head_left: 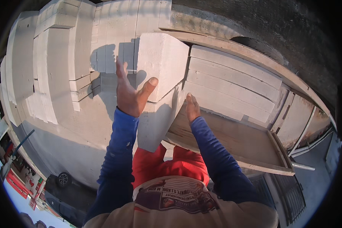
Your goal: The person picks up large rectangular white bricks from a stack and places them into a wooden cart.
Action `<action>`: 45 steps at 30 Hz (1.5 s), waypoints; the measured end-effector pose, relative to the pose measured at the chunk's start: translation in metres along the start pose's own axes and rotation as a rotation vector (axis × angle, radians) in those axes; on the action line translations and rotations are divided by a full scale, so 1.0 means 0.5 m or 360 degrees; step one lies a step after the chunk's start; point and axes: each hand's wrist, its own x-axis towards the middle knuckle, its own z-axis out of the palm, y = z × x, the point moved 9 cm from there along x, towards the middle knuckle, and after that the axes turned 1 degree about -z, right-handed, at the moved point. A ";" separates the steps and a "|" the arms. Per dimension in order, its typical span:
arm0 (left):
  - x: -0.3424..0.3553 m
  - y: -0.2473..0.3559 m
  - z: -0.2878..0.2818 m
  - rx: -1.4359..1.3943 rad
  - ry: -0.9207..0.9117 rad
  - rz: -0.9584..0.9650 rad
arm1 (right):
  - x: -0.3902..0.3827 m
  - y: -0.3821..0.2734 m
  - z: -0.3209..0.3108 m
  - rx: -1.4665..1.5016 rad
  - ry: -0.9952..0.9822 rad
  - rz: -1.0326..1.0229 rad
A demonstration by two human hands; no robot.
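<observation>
At the upper left of the frame, pale block stacks [51, 57] stand close together, and at the lower left a dark car [70, 197] is seen. Toward the centre, the left hand [131, 93] is open, with the fingers pointing up and the thumb stretched out to the right, in front of the upper block [161, 62]. This white block is in the upper centre of the frame, directly above a lower block [155, 123]. I judge it rather heavy for its bulk, stiff, dry and a little dusty, so not much slippery; its edges and corners may chip. The good hold would be with both palms on opposite sides, low down, away from the corners. Just right of the centre, the right hand [192, 108] is also open, fingers rather straight, near the side of the blocks; from this angle I cannot tell whether either hand touches. Farther right is a wooden tray [231, 135], with raised edges. Along its upper side lie several long white blocks [231, 81] in rows, while its nearer boards are bare.
</observation>
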 end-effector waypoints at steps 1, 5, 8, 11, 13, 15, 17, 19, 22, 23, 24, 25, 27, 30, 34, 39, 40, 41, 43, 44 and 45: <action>-0.059 -0.023 -0.021 0.0004 -0.0012 -0.0025 | -0.019 0.062 -0.016 0.0184 -0.0030 0.0304; -0.254 -0.149 -0.019 0.0500 -0.0174 -0.0245 | -0.078 0.146 0.026 0.0562 -0.0021 0.0957; -0.279 -0.153 -0.005 0.0571 -0.0100 -0.0419 | -0.067 0.196 0.105 0.0764 -0.0133 0.1147; -0.282 -0.153 0.002 0.0402 0.0001 -0.0455 | -0.002 0.245 0.174 0.0811 -0.0377 0.0990; -0.284 -0.150 0.001 0.0290 0.0059 -0.0409 | -0.002 0.241 0.209 0.1031 -0.0350 0.0916; -0.299 -0.125 0.007 0.0211 0.0054 -0.0306 | 0.006 0.245 0.216 0.1263 -0.0302 0.0836; -0.297 -0.099 0.027 0.0307 0.0005 -0.0190 | 0.026 0.249 0.211 0.1422 -0.0292 0.0697; -0.305 -0.085 0.008 0.0414 0.0108 -0.0202 | -0.024 0.186 0.230 0.1445 -0.0318 0.0854; -0.284 -0.121 0.001 0.0433 0.0036 -0.0280 | -0.009 0.175 0.224 0.1419 -0.0293 0.0832; -0.282 -0.143 -0.002 0.0454 0.0014 -0.0333 | -0.006 0.177 0.224 0.1396 -0.0277 0.0828; -0.278 -0.149 -0.011 0.0460 0.0024 -0.0327 | -0.007 0.178 0.226 0.1353 -0.0265 0.0826; -0.274 -0.150 -0.015 0.0425 0.0008 -0.0291 | -0.006 0.180 0.225 0.1290 -0.0235 0.0824; -0.277 -0.160 -0.022 0.0403 0.0017 -0.0261 | -0.002 0.189 0.202 0.1031 -0.0129 0.0825; -0.279 -0.158 -0.031 0.0655 0.0084 -0.0139 | 0.041 0.177 0.076 0.0086 0.0018 0.0628; -0.272 -0.155 -0.008 0.0572 0.0029 -0.0183 | 0.103 0.099 -0.144 -0.0780 0.0138 -0.0073; -0.277 -0.147 0.001 0.0608 0.0000 -0.0265 | 0.104 0.012 -0.404 -0.0815 0.0367 -0.0352; -0.278 -0.137 -0.005 0.0547 0.0001 -0.0288 | 0.093 0.000 -0.461 -0.0791 0.0566 -0.0376; -0.278 -0.134 -0.016 0.0487 0.0017 -0.0308 | 0.078 -0.008 -0.516 -0.0757 0.0755 -0.0414; -0.263 -0.130 -0.032 0.0655 0.0093 -0.0072 | 0.023 -0.054 -0.616 -0.0993 0.1179 -0.0496; -0.270 -0.111 -0.066 0.0759 0.0158 -0.0156 | 0.022 -0.074 -0.613 -0.1288 0.1177 -0.0474; -0.238 -0.080 -0.050 0.0721 0.0124 -0.0143 | 0.013 -0.064 -0.686 -0.1412 0.1451 -0.0440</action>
